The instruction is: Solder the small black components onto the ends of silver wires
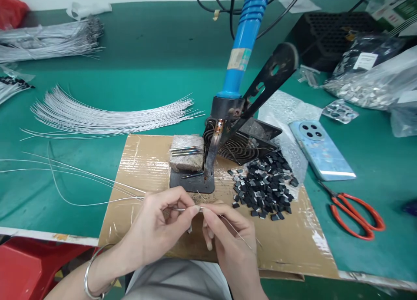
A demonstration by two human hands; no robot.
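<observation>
Both hands meet over the cardboard, fingertips almost touching. My left hand (163, 226) pinches several thin white wires (97, 202) that trail off to the left. My right hand (230, 237) is closed in a pinch on a thin silvery wire (236, 231), which slants down across its fingers. Whatever small part sits between the two thumbs is too small to make out. Just beyond the hands, a blue-handled soldering iron (241, 52) points down in a black stand (270, 74). Right of it lies a heap of small black connector-like pieces (265, 185).
A cardboard sheet (130, 169) covers the green table's front. On it are a wrapped block (187, 161) with metal rods and a black fan (239, 143). Loose white wires (110, 117) fan out behind left. A phone (322, 150) and red-handled scissors (356, 215) lie right.
</observation>
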